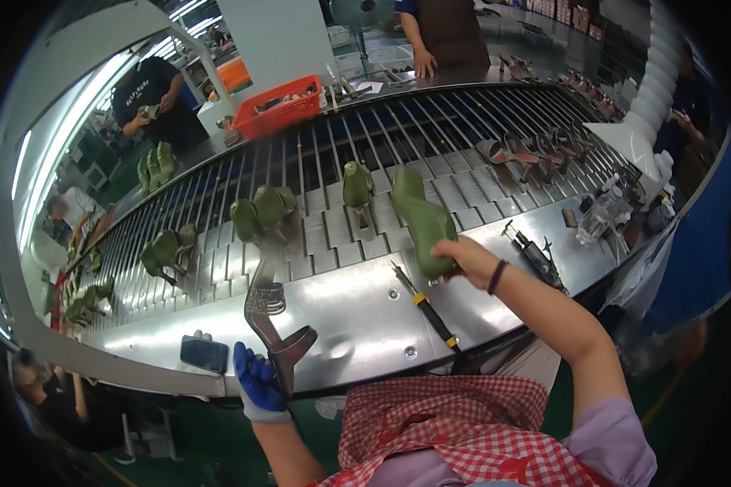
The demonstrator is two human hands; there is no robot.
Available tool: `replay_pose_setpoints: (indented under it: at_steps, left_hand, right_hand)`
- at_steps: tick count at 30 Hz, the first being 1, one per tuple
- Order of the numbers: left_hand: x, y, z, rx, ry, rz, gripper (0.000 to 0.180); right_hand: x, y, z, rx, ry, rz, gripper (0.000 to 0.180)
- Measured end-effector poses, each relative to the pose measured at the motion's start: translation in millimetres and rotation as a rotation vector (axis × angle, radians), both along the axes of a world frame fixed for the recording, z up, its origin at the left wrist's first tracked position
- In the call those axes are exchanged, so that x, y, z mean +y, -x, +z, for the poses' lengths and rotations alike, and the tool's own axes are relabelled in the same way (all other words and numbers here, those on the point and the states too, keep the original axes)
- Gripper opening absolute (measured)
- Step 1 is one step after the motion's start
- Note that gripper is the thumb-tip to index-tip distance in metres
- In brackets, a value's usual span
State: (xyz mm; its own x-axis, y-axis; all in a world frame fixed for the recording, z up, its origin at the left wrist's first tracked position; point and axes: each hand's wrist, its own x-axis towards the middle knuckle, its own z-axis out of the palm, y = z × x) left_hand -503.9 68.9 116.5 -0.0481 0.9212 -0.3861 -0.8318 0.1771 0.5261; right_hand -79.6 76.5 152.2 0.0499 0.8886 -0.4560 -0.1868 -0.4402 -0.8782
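Observation:
My left hand (259,380), in a blue glove, grips a dark high-heeled sandal (270,318) by its heel end, sole up, over the steel edge of the conveyor. My bare right hand (469,258), with a dark band on the wrist, holds a green shoe last (421,222) that reaches out over the slatted belt (317,243). A screwdriver-like tool (425,308) with a yellow collar lies on the steel ledge (365,316) between my hands.
Several green lasts (261,213) ride the belt to the left; brown sandals (518,152) ride at the right. A phone (204,354) lies at the ledge's left, an air tool (536,258) and clear bottles (599,213) at its right. A red crate (278,106) and other workers stand beyond.

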Motion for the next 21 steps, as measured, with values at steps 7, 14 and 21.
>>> replay_pose_setpoints:
  at_steps: [7,14,21]
  left_hand:
    - [12,-54,16,-0.312,-0.015,-0.162,0.029]
    - [17,-152,55,-0.651,0.161,-0.498,0.025]
    - [-12,-210,89,0.107,-0.442,-0.55,0.037]
  right_hand:
    - [45,12,-28,-0.46,-0.426,0.003,0.052]
    - [-38,100,18,-0.204,-0.545,0.346,0.052]
    - [-65,87,53,0.004,-0.548,-0.17,0.032]
